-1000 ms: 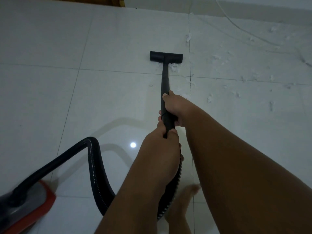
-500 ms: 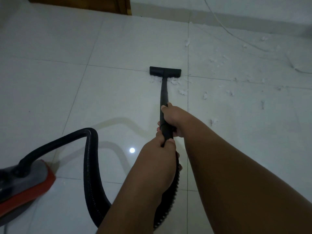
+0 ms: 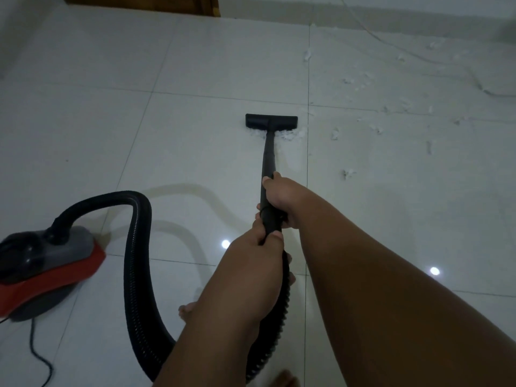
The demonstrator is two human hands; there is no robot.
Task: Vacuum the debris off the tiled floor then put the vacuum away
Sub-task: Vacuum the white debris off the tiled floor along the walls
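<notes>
A black vacuum wand runs away from me to a flat black floor nozzle resting on the white tiled floor. White fluffy debris is bunched right behind the nozzle, and more scraps lie scattered to the right. My right hand grips the wand higher up. My left hand grips its lower end where the ribbed hose joins. The hose loops left to the red and grey vacuum body.
A thin white cable trails across the far right floor. The vacuum's black power cord snakes at bottom left. A wooden door base stands at the far wall. My bare foot is under my arms.
The nozzle has been drawn back toward me across the tile joint, dragging debris with it. The view has tipped down and more of the vacuum body shows at left.
</notes>
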